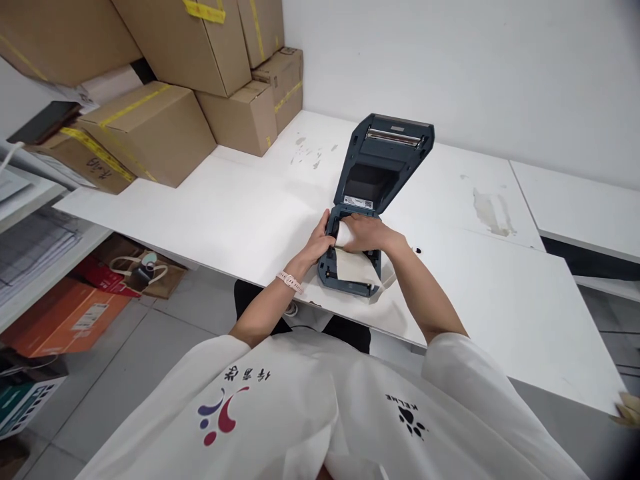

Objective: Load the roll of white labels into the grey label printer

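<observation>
A dark blue-grey label printer (pixel 349 288) stands on the white table with its lid (pixel 383 150) tilted up and back. Inside its body sits a white paper roll (pixel 344 235), and a pale paper strip (pixel 356 267) runs from it over the front edge. My left hand (pixel 319 241) is closed round the printer's left side, its fingertips reaching in beside the roll. Curled over the roll from the right is my right hand (pixel 367 233); its fingertips are partly hidden inside the printer body.
Cardboard boxes (pixel 150 130) with yellow tape are stacked at the table's back left. A white wall (pixel 460 73) rises behind the white table (pixel 240 207). Below left, a shelf (pixel 75 233) holds papers, with an orange box (pixel 70 320) on the floor side.
</observation>
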The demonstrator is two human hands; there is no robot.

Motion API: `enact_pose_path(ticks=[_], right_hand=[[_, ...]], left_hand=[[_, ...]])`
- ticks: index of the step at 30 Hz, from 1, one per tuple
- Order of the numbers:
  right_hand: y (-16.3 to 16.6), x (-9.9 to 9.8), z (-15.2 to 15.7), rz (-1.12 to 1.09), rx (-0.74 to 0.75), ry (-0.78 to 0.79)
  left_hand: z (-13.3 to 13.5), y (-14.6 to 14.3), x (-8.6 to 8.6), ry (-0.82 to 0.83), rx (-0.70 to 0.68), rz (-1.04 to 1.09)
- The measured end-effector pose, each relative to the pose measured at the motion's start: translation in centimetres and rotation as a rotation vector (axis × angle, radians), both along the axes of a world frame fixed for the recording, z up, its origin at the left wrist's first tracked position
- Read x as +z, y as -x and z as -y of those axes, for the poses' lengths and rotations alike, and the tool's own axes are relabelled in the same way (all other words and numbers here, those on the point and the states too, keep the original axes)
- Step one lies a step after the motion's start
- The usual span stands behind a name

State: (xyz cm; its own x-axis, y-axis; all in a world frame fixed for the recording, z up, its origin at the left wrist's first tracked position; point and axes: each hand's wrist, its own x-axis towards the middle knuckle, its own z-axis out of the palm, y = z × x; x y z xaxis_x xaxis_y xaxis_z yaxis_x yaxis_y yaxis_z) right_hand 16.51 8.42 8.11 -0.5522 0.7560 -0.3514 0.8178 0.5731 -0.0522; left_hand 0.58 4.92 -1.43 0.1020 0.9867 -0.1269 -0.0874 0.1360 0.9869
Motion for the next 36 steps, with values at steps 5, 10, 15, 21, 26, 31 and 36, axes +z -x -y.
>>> enact_pose_path(ticks=[5, 10, 15, 21, 26, 31, 36], right_hand=[[-3.0, -0.7, 6.6, -0.388, 0.111, -0.079], [-3.1, -3.6, 12.9, -0.442, 0.07, -0.183], [-1.8, -5.2, 14.3, -0.455, -0.003, -0.258], [-1.3, -5.3, 14.5, -0.518, -0.068, -0.234], [-3.7, -4.0, 13.6, -0.827, -0.073, -0.054], [-7.5, -0.4, 3.9, -1.298, -0.453, -0.435], [-7.4, 3.1, -8.0, -1.439, -0.481, -0.11]], left_hand=[[0.7, 0.4, 0.6, 0.013, -0.064, 0.0], [0.6, 0.2, 0.4, -0.033, -0.037, 0.032], [0.8, 0.1, 0.6, -0.028, -0.001, -0.018], [3.6, 0.3, 1.2, -0.028, 0.05, -0.211], [8.9, 0.0, 1.3, 0.034, 0.011, -0.186], [12.9, -0.2, 1.3, 0.125, 0.013, -0.116], [13.1, 0.2, 1.2, 0.105, 0.01, -0.088]])
